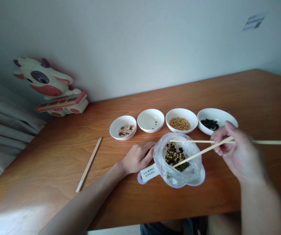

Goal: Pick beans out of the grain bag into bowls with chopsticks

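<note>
My right hand [239, 151] grips a pair of chopsticks [204, 150], their tips parted. One tip dips to the beans and the other hangs over the bag's far side. My left hand [139, 156] is closed at the left rim of a white and purple handled bowl [202, 178]. A clear plastic bag [161, 151] lines it, holding mixed beans [176, 156] in yellow, black and green. A white label [149, 173] is on the handle. Behind stand white bowls: one with soybeans [179, 123], one with black beans [210, 124], and a bowl [145, 119] with a few green beans.
The leftmost white bowl [114, 125] holds pale flat pieces and reddish ones. Another pair of chopsticks [88, 164] lies on the wooden table [57, 156] at left. A cow-shaped toy keyboard [54, 88] stands against the wall, near a curtain [5, 124].
</note>
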The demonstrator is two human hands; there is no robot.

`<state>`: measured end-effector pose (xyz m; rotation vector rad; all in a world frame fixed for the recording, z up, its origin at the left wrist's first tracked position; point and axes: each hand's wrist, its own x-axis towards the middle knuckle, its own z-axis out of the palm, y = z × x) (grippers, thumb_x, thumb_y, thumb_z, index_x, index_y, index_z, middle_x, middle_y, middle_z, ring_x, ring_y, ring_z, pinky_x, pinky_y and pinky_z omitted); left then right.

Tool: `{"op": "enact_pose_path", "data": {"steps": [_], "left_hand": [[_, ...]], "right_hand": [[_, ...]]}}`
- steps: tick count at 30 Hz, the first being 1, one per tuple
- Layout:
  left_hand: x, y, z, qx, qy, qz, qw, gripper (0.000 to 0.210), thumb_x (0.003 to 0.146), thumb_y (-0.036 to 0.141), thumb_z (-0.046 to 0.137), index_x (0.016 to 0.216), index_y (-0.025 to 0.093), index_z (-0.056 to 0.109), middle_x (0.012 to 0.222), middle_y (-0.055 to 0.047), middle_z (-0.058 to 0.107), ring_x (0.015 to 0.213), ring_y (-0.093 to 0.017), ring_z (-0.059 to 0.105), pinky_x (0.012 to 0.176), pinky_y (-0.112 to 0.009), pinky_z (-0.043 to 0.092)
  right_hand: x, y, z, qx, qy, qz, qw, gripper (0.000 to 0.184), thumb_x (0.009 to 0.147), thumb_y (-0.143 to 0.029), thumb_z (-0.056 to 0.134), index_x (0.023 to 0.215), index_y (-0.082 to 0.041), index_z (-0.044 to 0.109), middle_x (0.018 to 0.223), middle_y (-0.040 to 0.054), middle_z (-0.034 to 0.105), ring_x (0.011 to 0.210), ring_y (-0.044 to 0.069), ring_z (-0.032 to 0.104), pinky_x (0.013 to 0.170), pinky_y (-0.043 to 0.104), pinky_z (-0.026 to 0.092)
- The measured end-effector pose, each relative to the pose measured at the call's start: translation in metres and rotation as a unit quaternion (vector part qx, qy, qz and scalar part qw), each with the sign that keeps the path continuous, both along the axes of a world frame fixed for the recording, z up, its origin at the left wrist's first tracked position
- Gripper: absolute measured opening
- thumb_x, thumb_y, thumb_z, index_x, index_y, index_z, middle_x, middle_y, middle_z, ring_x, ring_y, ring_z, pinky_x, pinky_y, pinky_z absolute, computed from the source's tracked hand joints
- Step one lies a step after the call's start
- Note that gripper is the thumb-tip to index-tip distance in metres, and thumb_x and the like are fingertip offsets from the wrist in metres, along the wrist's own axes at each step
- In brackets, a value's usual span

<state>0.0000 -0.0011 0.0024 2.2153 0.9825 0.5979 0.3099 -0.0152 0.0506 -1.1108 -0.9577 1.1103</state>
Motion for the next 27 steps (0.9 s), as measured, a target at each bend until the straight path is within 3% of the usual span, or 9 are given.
{"op": "enact_pose_path", "data": {"steps": [5,14,19,23,27], "left_hand": [[-0.0001,-0.0002,0.0009,0.000,0.001,0.000,1.000,0.039,0.114,0.039,0.033,0.112,0.017,0.066,0.104,-0.009,0.075,0.091,-0.020,0.070,0.085,-0.031,0.053],[-0.0004,0.0006,-0.0026,0.001,0.000,0.002,1.000,0.042,0.114,0.042,0.032,0.117,0.018,0.066,0.108,-0.010,0.076,0.095,-0.022,0.071,0.089,-0.033,0.054],[-0.0002,0.0004,-0.0023,0.003,-0.003,0.003,1.000,0.040,0.114,0.040,0.033,0.115,0.018,0.066,0.106,-0.009,0.075,0.092,-0.021,0.070,0.086,-0.032,0.053],[0.0001,0.0003,-0.0007,-0.001,0.000,0.002,1.000,0.039,0.114,0.039,0.033,0.113,0.017,0.066,0.104,-0.009,0.075,0.092,-0.021,0.070,0.086,-0.032,0.052],[0.0000,0.0002,0.0006,-0.002,0.000,-0.001,1.000,0.040,0.114,0.039,0.033,0.113,0.017,0.067,0.105,-0.009,0.075,0.093,-0.021,0.071,0.088,-0.032,0.053]], "right_hand": [[0.0027,0.0006,-0.0071,0.022,-0.063,0.016,0.998,0.049,0.091,-0.058,0.068,0.059,-0.020,0.066,0.057,0.0025,0.058,0.049,0.012,0.046,0.044,0.028,0.031],[-0.0040,-0.0064,-0.0079,0.042,-0.189,0.139,0.971,0.047,0.097,-0.057,0.061,0.066,-0.021,0.065,0.056,0.0000,0.055,0.050,0.013,0.045,0.046,0.026,0.031],[-0.0048,-0.0073,-0.0094,0.027,-0.195,0.177,0.964,0.050,0.097,-0.060,0.061,0.067,-0.021,0.067,0.055,0.0000,0.056,0.050,0.013,0.048,0.046,0.025,0.034],[-0.0025,-0.0072,-0.0073,0.025,-0.140,0.144,0.979,0.062,0.101,-0.063,0.049,0.060,-0.021,0.069,0.053,0.0030,0.058,0.047,0.014,0.051,0.047,0.028,0.039],[0.0018,-0.0037,-0.0045,0.019,-0.062,0.068,0.996,0.059,0.099,-0.064,0.046,0.068,-0.022,0.075,0.054,0.0033,0.058,0.044,0.013,0.046,0.042,0.028,0.033]]}}
